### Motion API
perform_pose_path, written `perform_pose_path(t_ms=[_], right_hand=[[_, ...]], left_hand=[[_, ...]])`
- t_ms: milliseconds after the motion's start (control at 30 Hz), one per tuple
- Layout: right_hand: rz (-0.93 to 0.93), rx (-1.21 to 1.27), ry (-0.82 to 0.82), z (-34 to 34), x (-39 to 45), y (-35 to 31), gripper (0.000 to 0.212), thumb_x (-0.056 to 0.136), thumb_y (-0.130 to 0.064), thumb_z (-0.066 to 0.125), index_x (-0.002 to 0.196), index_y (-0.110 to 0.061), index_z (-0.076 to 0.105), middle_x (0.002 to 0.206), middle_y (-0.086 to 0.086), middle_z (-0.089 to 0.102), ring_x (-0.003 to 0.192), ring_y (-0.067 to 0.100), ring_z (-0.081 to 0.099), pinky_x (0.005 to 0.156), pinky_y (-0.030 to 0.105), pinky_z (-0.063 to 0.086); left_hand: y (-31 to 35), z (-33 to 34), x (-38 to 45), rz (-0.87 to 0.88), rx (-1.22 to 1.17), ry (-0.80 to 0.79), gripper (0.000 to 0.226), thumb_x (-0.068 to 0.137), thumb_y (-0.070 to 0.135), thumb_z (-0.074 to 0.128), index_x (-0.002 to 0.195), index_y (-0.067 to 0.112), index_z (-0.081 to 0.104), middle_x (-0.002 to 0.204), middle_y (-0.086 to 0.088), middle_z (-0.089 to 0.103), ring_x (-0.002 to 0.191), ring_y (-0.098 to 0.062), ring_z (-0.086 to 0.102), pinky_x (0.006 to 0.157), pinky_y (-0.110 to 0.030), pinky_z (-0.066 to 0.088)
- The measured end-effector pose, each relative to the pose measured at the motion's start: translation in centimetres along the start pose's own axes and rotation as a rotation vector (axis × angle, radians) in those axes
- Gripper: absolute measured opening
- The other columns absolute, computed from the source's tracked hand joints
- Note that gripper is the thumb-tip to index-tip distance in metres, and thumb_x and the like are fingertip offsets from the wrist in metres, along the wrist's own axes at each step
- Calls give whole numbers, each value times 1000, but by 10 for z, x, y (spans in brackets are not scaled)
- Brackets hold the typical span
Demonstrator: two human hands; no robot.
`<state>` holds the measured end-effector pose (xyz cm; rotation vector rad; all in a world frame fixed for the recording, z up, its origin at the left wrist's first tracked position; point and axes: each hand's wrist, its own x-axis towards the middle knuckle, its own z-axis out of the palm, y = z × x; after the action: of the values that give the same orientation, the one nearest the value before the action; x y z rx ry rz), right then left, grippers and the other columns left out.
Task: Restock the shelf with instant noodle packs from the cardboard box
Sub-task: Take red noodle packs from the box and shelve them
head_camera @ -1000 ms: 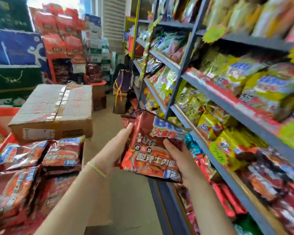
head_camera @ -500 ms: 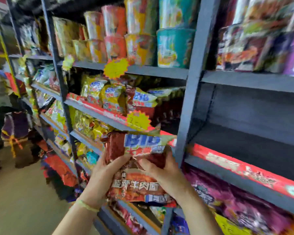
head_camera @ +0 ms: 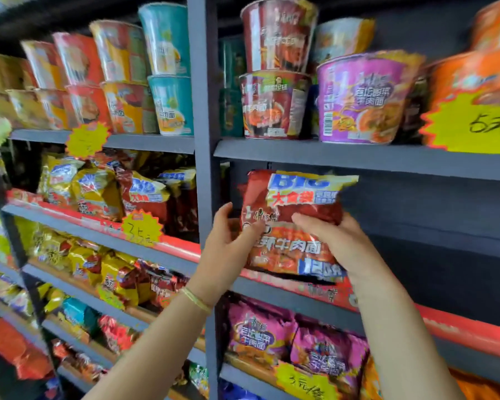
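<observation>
A dark red instant noodle pack (head_camera: 292,209) with a blue and yellow "BIG" banner is held upright at the mouth of a dark shelf bay (head_camera: 433,226) right of the grey upright post. My left hand (head_camera: 228,243) grips its left edge, thumb on the front. My right hand (head_camera: 332,243) grips its lower right side, fingers across the front. The pack's bottom edge hangs just above the red-trimmed shelf lip (head_camera: 324,293). More than one pack may be stacked in my hands; I cannot tell. The cardboard box is out of view.
Cup and bowl noodles (head_camera: 355,96) fill the shelf above. Red and yellow packs (head_camera: 145,194) sit in the bay to the left, purple packs (head_camera: 300,342) on the shelf below. Yellow price tags hang on the shelf fronts. The grey post (head_camera: 205,168) stands just left of the pack.
My view swung from the box and aisle round to the shelves. Both hands carried the pack up and to the right, past the grey post, to the mouth of the dark bay.
</observation>
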<state>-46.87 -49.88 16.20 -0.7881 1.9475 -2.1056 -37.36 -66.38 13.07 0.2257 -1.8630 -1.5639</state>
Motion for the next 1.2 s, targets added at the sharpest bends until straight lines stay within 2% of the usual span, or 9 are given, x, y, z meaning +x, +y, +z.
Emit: perform_pose_path(t_ms=[200,300,600,733,800,867,967,1100,1200], right_hand=[[14,-108,120,9,86,15,59,66,-31,90,118,-17,64,105,4,74,89,19,73,84,38,60],[4,-259,155,23,111,37,89,52,-45,91,126,-19,50,120,0,66,104,18,66,91,38,55],[98,-617,-23,21,151,57,103,72,-47,85,149,-19,22,147,4,47,130,25,50,96,38,47],[227,-700,-88,16,160,48,105,72,-47,85,151,-24,18,148,2,41,128,28,49,80,43,56],[224,-623,-81,19,165,50,97,72,-36,88,146,-23,27,143,4,47,122,27,54,70,39,58],[208,-539,-76,25,170,55,89,71,-28,89,141,-22,33,135,3,53,111,24,58,62,35,56],[209,-414,-82,37,179,64,81,71,-20,89,133,-22,37,131,3,58,103,21,61,61,36,57],[218,-345,-94,63,185,68,87,71,-16,89,139,-21,35,135,2,55,108,22,60,73,43,59],[225,-361,-83,79,188,69,91,72,-14,88,144,-23,32,137,1,53,120,26,58,75,45,58]], left_hand=[[-26,37,39,459,755,2,56,85,43,46,134,17,54,133,-12,50,119,-34,50,98,-46,46],[-38,46,50,367,826,-64,50,89,41,47,135,22,53,127,-13,49,112,-39,50,91,-46,48],[-56,35,88,36,862,-353,60,93,30,54,149,30,33,157,3,19,125,-26,49,100,-36,46],[-50,32,94,-9,908,-428,68,92,26,54,154,27,26,164,8,11,139,-24,38,104,-34,43],[-44,27,80,188,869,-335,57,90,17,55,145,23,45,155,0,35,128,-25,51,98,-32,47],[-35,16,52,635,770,-109,34,85,12,54,117,12,68,119,-6,64,101,-25,64,82,-34,53],[-25,-19,31,1053,637,234,19,87,9,51,80,1,67,76,-8,61,69,-26,56,60,-35,44],[-30,-73,64,454,202,599,19,94,7,43,82,8,59,68,1,54,64,-17,49,59,-36,39],[-47,-98,108,-110,-167,249,32,99,19,37,95,8,67,76,-5,70,68,-16,65,70,-37,49]])
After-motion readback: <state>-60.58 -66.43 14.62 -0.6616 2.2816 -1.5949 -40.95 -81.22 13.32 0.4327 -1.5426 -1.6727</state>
